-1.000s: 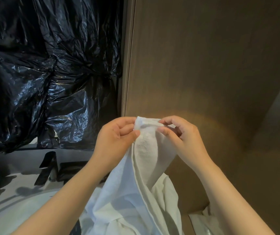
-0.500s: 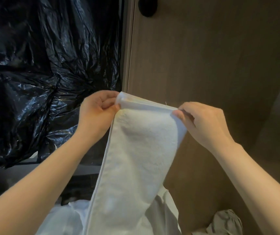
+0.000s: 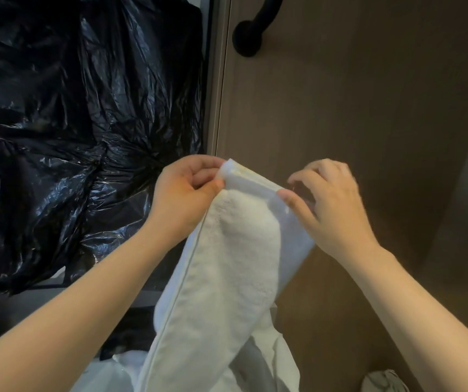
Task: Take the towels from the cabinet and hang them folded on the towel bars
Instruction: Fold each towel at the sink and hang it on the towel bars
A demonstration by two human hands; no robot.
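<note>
The white towel (image 3: 227, 278) hangs as a long folded strip. Its long axis runs from the hands down toward the near edge of view, and its short top edge is stretched between them. The left hand (image 3: 183, 193) pinches the top left corner between thumb and curled fingers. The right hand (image 3: 332, 205) has its thumb on the top right corner with its fingers curled above. It is blurred, so I cannot tell whether it truly pinches.

The black towel bar (image 3: 248, 35) sits on the wooden panel (image 3: 354, 108), far and almost straight above the towel's top edge and well apart from it. Only its lower end shows. The left hand looks slightly nearer to it. The towel would likely need lifting up and over that bar. The panel between the hands and the bar is bare. Crinkled black plastic sheeting (image 3: 71, 123) hangs just left of the panel's edge.
</note>
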